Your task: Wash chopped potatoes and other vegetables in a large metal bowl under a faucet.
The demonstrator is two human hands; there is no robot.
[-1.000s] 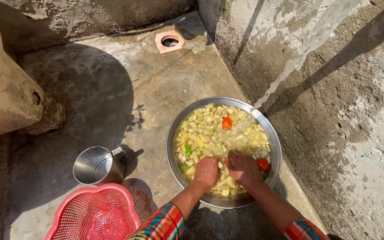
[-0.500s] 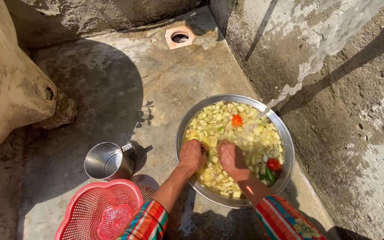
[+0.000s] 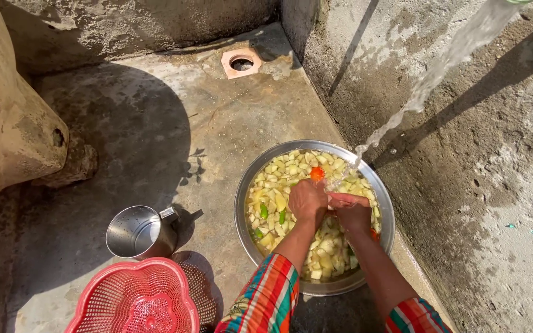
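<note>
We see our left hand (image 3: 307,200) and our right hand (image 3: 354,211) pressed close together over the middle of a wide steel bowl (image 3: 245,185), fingers curled down among the chopped vegetables (image 3: 279,179); whether either hand actually grips any pieces we cannot tell, since the fingers are partly hidden under each other. The bowl sits on the wet concrete floor (image 3: 217,117), tight against the rough wall (image 3: 464,154) on our right. It is full of water and pale yellow vegetable cubes, with a few green chilli pieces (image 3: 264,211) left of our hands and a red tomato (image 3: 317,174) just beyond our left fingertips. A stream of water (image 3: 427,86) slants down from the upper right and lands at the far rim of the bowl, right by the tomato and near our right hand. Both forearms reach in from the bottom edge, with striped multicoloured sleeves (image 3: 268,302) pushed up. To the left of the bowl, apart from it, stands a steel mug (image 3: 138,233), and nearer us a red flower-shaped plastic strainer (image 3: 134,299) almost touching the mug. A round drain (image 3: 242,62) lies in the far corner of the floor.
</note>
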